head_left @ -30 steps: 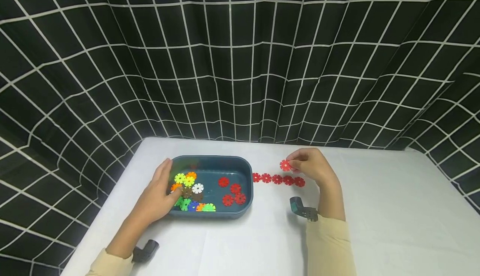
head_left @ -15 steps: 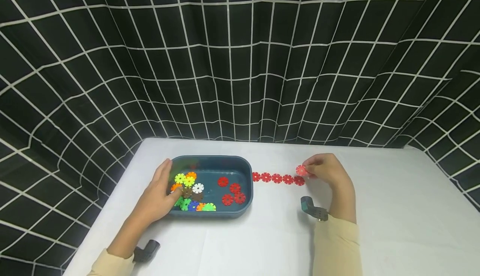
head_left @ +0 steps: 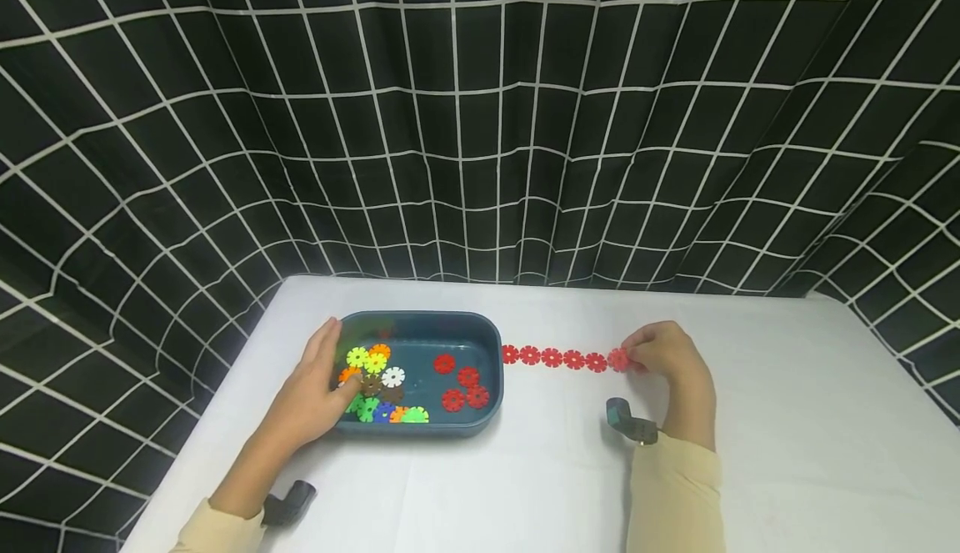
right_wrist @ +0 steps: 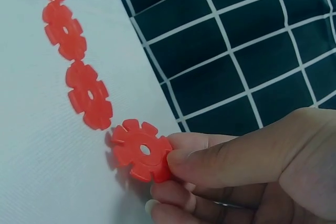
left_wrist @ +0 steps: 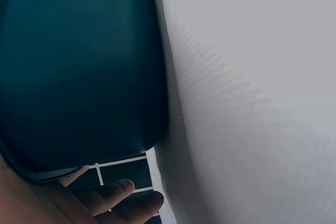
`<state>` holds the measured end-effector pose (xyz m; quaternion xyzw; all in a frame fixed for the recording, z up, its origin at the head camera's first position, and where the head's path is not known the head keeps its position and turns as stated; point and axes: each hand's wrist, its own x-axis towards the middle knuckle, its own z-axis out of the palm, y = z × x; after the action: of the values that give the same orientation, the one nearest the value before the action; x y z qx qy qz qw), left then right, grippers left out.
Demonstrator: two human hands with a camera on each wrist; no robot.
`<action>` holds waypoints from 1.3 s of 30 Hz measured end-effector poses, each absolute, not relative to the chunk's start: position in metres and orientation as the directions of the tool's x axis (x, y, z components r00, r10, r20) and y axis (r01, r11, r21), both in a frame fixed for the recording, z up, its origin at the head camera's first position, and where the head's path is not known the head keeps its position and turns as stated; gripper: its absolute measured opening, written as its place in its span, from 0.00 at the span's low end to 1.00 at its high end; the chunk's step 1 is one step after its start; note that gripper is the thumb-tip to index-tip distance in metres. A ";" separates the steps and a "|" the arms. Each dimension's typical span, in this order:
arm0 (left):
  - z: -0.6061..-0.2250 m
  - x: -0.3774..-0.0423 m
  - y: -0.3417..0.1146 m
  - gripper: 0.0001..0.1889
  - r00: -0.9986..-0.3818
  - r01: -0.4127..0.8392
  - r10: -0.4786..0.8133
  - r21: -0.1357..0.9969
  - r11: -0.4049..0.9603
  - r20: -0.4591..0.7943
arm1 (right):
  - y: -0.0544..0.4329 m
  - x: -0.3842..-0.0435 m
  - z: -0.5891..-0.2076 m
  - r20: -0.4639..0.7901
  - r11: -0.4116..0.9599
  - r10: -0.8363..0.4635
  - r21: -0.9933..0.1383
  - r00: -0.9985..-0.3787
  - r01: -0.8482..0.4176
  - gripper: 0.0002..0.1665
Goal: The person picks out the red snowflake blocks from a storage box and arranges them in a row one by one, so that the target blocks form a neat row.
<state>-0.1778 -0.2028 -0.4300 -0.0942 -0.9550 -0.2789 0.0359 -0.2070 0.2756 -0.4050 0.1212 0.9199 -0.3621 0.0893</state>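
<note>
My right hand (head_left: 663,353) pinches a red interlocking disc (right_wrist: 140,149) by its edge between thumb and fingers. That notched disc is just above the white table, at the right end of a row of several red discs (head_left: 552,358). In the right wrist view it sits close to the last disc of the row (right_wrist: 90,95); whether they touch I cannot tell. My left hand (head_left: 311,394) holds the left end of a dark teal plastic tub (head_left: 480,428), thumb over the rim and fingers along the outside.
Inside the tub, loose red discs (head_left: 453,400) lie on the right. Yellow, orange, white, brown, green and blue discs (head_left: 367,409) are heaped on the left. A black curtain with white grid lines (head_left: 480,161) hangs behind the white table (head_left: 525,470).
My right hand has carried the red disc rightward and then down to the row's right end. The left hand stays on the tub.
</note>
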 end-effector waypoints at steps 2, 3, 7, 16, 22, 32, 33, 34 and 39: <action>-0.430 -0.178 -0.203 0.44 -0.979 0.202 0.162 0.524 0.827 0.121 | 0.275 -0.207 -0.406 -0.272 0.699 0.178 -0.642 -0.946 0.316 0.09; -0.430 -0.178 -0.204 0.44 -0.979 0.203 0.164 0.525 0.827 0.121 | 0.274 -0.207 -0.407 -0.278 0.695 0.186 -0.640 -0.942 0.326 0.09; -0.432 -0.177 -0.204 0.44 -0.979 0.204 0.162 0.524 0.827 0.126 | 0.275 -0.208 -0.410 -0.282 0.686 0.195 -0.645 -0.939 0.336 0.09; -0.429 -0.177 -0.203 0.44 -0.980 0.196 0.154 0.523 0.830 0.124 | 0.278 -0.211 -0.407 -0.275 0.696 0.197 -0.637 -0.941 0.331 0.10; -0.430 -0.180 -0.203 0.44 -0.981 0.196 0.156 0.527 0.827 0.119 | 0.273 -0.209 -0.402 -0.270 0.692 0.199 -0.642 -0.942 0.331 0.13; -0.432 -0.179 -0.204 0.45 -0.981 0.194 0.157 0.525 0.829 0.116 | 0.221 -0.210 -0.372 -0.109 0.741 0.121 -0.651 -0.987 0.163 0.12; -0.432 -0.179 -0.204 0.45 -0.981 0.195 0.156 0.526 0.828 0.117 | 0.213 -0.211 -0.369 -0.083 0.753 0.101 -0.645 -0.991 0.130 0.12; -0.432 -0.179 -0.204 0.44 -0.981 0.195 0.156 0.528 0.827 0.118 | 0.203 -0.211 -0.366 -0.055 0.765 0.079 -0.637 -0.995 0.095 0.12; -0.432 -0.180 -0.204 0.44 -0.980 0.197 0.156 0.530 0.825 0.122 | 0.152 -0.211 -0.357 0.108 0.806 -0.050 -0.583 -0.993 -0.104 0.11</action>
<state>-0.1803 -0.2039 -0.4324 -0.0925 -0.9545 -0.2810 0.0369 -0.2112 0.1517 -0.3570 -0.0407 0.9492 -0.3090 -0.0435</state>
